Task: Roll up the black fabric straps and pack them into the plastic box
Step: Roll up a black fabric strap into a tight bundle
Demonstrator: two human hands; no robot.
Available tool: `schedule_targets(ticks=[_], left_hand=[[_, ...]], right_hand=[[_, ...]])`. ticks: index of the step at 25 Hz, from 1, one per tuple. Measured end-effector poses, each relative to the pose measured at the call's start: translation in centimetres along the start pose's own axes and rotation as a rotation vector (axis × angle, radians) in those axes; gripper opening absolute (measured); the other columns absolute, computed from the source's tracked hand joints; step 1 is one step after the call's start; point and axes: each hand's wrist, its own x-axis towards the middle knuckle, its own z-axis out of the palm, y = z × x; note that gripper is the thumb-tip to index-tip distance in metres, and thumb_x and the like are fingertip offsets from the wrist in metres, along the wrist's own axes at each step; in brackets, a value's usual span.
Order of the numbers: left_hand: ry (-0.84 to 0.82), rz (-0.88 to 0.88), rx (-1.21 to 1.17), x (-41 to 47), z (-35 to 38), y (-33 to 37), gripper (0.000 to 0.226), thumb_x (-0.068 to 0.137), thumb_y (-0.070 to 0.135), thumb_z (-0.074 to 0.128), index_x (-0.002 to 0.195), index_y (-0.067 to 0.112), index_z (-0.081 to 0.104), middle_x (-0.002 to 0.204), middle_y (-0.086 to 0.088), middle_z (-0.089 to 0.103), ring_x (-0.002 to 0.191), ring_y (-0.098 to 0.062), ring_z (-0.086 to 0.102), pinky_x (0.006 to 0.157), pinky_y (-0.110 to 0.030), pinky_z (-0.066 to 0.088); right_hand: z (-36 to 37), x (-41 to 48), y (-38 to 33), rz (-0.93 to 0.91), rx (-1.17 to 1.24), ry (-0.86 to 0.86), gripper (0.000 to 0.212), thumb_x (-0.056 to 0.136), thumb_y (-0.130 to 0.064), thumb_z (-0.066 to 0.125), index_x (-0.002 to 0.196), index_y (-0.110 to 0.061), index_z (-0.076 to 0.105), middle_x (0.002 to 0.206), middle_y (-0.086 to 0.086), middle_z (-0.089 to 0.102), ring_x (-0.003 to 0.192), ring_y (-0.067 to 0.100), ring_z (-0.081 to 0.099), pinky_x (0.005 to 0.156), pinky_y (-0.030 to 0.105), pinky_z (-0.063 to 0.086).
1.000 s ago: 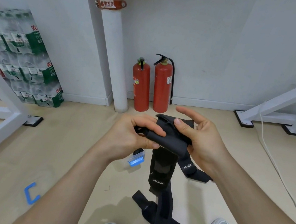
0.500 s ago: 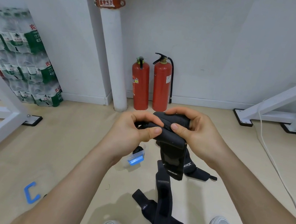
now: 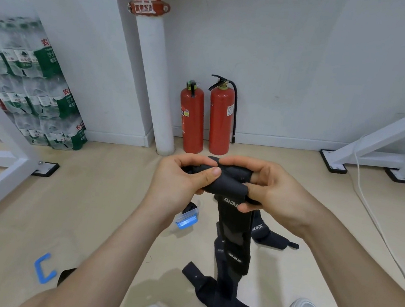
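strap roll (image 3: 228, 187) inside grip, left hand (image 3: 179, 178), right hand (image 3: 276, 190)

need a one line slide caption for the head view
Head view: left hand and right hand grip a part-rolled strap, its tail hanging over the floor near the box.

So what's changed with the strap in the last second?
The right hand, whose fingers were spread, has closed round the strap roll beside the left hand; the roll got thicker and its hanging tail drew up shorter. The plastic box and the floor straps stayed put.
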Motion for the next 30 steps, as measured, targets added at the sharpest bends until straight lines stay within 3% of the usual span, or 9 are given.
schedule_targets(ticks=[3,6,9,11,14,19,22,25,30], left_hand=[[0.024,-0.044,-0.043,0.1,0.3,-0.2,0.009,0.081,0.013,0.079,0.078,0.02,0.073,0.081,-0.005,0.071,0.068,-0.014,0.066,0.057,-0.026,0.05],[0.034,-0.103,-0.071,0.2,0.6,-0.3,0.008,0.085,0.012,0.075,0.079,0.015,0.07,0.082,-0.01,0.067,0.055,-0.015,0.063,0.052,-0.025,0.049],[-0.171,-0.138,-0.13,0.5,-0.5,-0.5,0.007,0.084,0.02,0.077,0.088,0.022,0.072,0.095,-0.008,0.065,0.063,-0.013,0.063,0.059,-0.021,0.052],[-0.327,-0.07,-0.082,0.5,-1.5,-0.6,0.028,0.074,0.022,0.085,0.097,0.031,0.072,0.098,0.001,0.068,0.08,-0.012,0.065,0.073,-0.025,0.054],[-0.27,0.074,-0.043,0.7,-1.6,-0.4,0.034,0.067,0.027,0.085,0.098,0.022,0.073,0.093,-0.003,0.072,0.091,-0.018,0.068,0.08,-0.029,0.056],[-0.187,0.147,-0.027,0.5,-1.4,0.1,0.037,0.065,0.032,0.08,0.095,0.011,0.074,0.083,-0.003,0.074,0.08,-0.015,0.069,0.071,-0.02,0.053],[-0.182,0.146,-0.037,0.4,-1.1,0.3,0.023,0.069,0.028,0.082,0.083,0.013,0.071,0.069,0.006,0.068,0.067,-0.007,0.064,0.062,-0.015,0.049],[-0.173,0.132,-0.07,0.8,-1.2,-0.1,0.025,0.067,0.031,0.088,0.07,0.022,0.064,0.069,0.001,0.061,0.07,-0.013,0.06,0.066,-0.022,0.049],[-0.146,-0.016,-0.319,1.2,-0.5,-0.4,0.03,0.065,0.025,0.082,0.086,0.019,0.061,0.082,-0.005,0.062,0.071,-0.018,0.063,0.06,-0.024,0.048]], right_hand=[[0.0,-0.2,0.4,-0.001,0.064,-0.1,0.066,0.073,0.012,0.054,0.122,-0.029,0.068,0.118,0.014,0.07,0.096,0.03,0.067,0.071,0.029,0.051],[1.2,-0.1,1.1,0.007,0.102,-0.036,0.05,0.081,0.008,0.071,0.12,-0.023,0.07,0.106,0.018,0.072,0.084,0.024,0.065,0.073,0.028,0.052],[1.5,0.2,1.2,0.04,0.208,0.1,0.032,0.09,-0.004,0.067,0.119,-0.017,0.07,0.11,0.011,0.074,0.1,0.022,0.072,0.071,0.022,0.056],[1.4,0.0,0.7,0.071,0.311,0.117,0.028,0.091,-0.012,0.064,0.118,-0.013,0.07,0.104,0.008,0.076,0.1,0.021,0.073,0.066,0.02,0.055],[1.8,-0.4,-0.1,0.096,0.383,0.104,0.037,0.087,-0.031,0.063,0.115,-0.009,0.072,0.094,0.009,0.074,0.092,0.019,0.074,0.065,0.021,0.054],[2.4,-0.2,-0.1,0.188,0.305,0.182,0.045,0.096,-0.05,0.05,0.114,-0.015,0.072,0.104,0.01,0.076,0.1,0.025,0.073,0.076,0.031,0.048],[2.6,0.0,0.2,0.169,0.317,0.243,0.043,0.091,-0.051,0.057,0.11,-0.016,0.074,0.101,0.004,0.076,0.097,0.023,0.074,0.072,0.028,0.049],[2.4,0.0,0.6,0.066,0.402,0.249,0.041,0.079,-0.043,0.067,0.108,-0.015,0.076,0.104,0.007,0.074,0.103,0.02,0.07,0.079,0.028,0.055],[2.8,0.1,0.9,-0.103,0.366,0.282,0.036,0.078,-0.02,0.073,0.112,-0.008,0.073,0.111,0.021,0.071,0.106,0.027,0.069,0.093,0.034,0.056]])
